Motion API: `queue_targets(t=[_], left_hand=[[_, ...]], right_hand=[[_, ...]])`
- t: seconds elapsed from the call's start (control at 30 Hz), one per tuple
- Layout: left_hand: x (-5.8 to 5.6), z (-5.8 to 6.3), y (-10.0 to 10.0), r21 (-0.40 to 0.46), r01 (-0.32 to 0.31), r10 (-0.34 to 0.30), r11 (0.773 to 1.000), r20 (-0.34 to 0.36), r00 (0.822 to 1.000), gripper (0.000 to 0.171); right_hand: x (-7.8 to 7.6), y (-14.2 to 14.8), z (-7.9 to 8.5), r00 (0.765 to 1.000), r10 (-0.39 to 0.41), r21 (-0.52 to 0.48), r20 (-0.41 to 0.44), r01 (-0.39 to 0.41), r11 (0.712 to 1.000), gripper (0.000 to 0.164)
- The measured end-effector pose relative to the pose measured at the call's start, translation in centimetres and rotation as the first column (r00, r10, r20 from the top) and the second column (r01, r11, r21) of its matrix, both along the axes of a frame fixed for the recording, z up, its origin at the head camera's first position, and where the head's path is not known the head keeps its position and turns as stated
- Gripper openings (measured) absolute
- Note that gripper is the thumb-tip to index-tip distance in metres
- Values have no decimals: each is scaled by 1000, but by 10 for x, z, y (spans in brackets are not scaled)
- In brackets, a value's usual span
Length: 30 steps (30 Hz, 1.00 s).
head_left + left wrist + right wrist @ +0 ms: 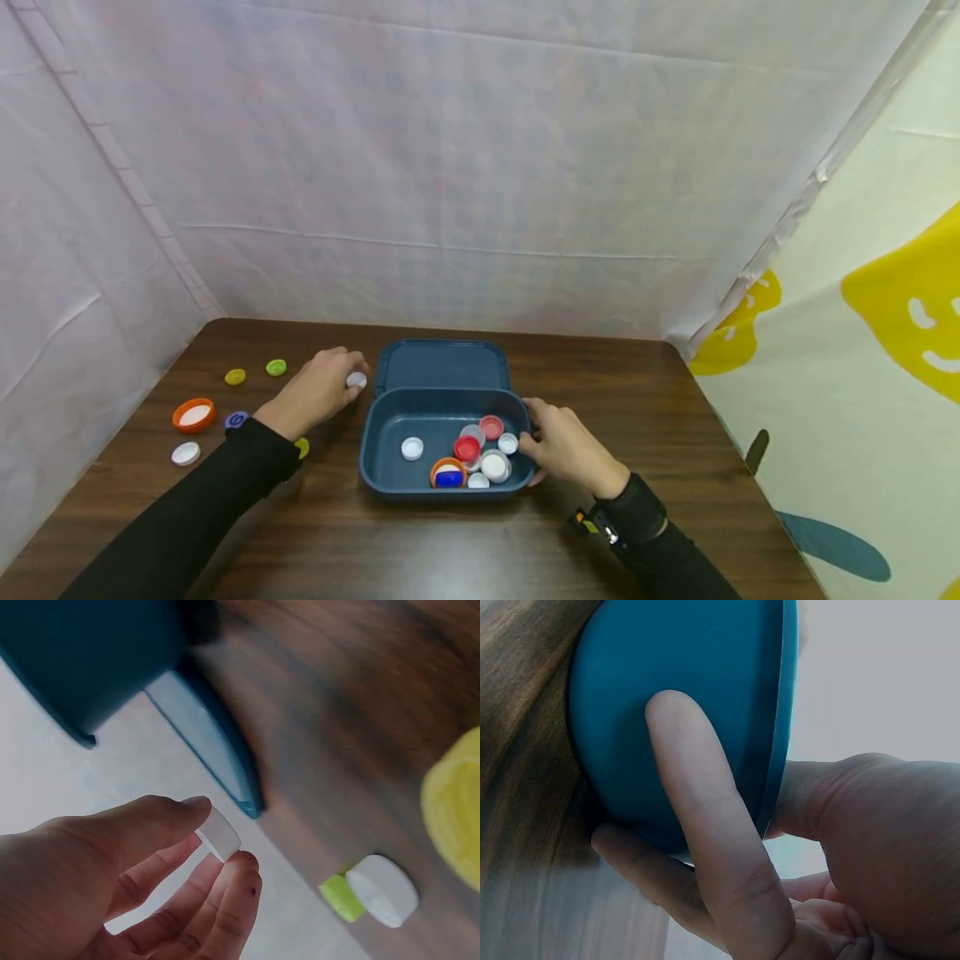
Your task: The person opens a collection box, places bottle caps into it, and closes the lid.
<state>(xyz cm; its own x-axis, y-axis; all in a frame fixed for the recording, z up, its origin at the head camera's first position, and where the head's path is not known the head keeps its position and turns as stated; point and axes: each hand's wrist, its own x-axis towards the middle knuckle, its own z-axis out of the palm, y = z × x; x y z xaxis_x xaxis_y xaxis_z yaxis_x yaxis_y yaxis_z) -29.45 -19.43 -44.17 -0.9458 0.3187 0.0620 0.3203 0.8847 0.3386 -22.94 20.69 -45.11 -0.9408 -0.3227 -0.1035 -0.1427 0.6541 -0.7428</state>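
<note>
A dark wood-grain desk point(465, 546) spread out before a pale, creased fabric wall point(450, 167), light glaring near its front; at the right hung a lighter sheet point(832, 417) printed with yellow smiling shapes point(918, 287); a blue box point(382, 433) sat open between the hands, its lid point(442, 367) laid back on the far side — red caps point(467, 448), white caps point(495, 465) and an orange cap point(436, 473) lay inside, mostly toward the right; around the black left sleeve point(180, 508) lay a yellow cap point(235, 377), a green cap point(276, 367), a purple cap point(236, 419) and an orange-rimmed cap point(181, 418), with a yellow-green cap point(303, 447) partly hidden behind the cuff; the left hand point(318, 387) was just left of the box, pinching a small white cap point(356, 380) between thumb and fingertips, its back turned upward; the right hand point(566, 450) gripped the box's right wall — thumb over the rim, fingers against the outside, one stretched along it; both arms reached in from the near side
</note>
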Motion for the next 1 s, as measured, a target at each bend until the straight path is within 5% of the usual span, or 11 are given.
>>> queue_targets(t=[0.2, 0.5, 0.77, 1.0], left_hand=[[13, 15, 13, 38, 40, -36, 998, -96, 995, 23], [41, 33, 44, 52, 137, -130, 989, -124, 984, 25], [59, 31, 66, -5, 257, -257, 966, -19, 966, 27], [66, 22, 76, -6, 400, -398, 917, 86, 913, 28]], right_hand=[[0, -1, 1, 1000, -9, 5, 2, 9, 1000, 62], [-1, -2, 2, 1000, -13, 3, -9, 13, 1000, 60], [0, -2, 0, 1000, -16, 8, -14, 16, 1000, 60], [1, -3, -1, 1000, -23, 7, -13, 23, 1000, 60]])
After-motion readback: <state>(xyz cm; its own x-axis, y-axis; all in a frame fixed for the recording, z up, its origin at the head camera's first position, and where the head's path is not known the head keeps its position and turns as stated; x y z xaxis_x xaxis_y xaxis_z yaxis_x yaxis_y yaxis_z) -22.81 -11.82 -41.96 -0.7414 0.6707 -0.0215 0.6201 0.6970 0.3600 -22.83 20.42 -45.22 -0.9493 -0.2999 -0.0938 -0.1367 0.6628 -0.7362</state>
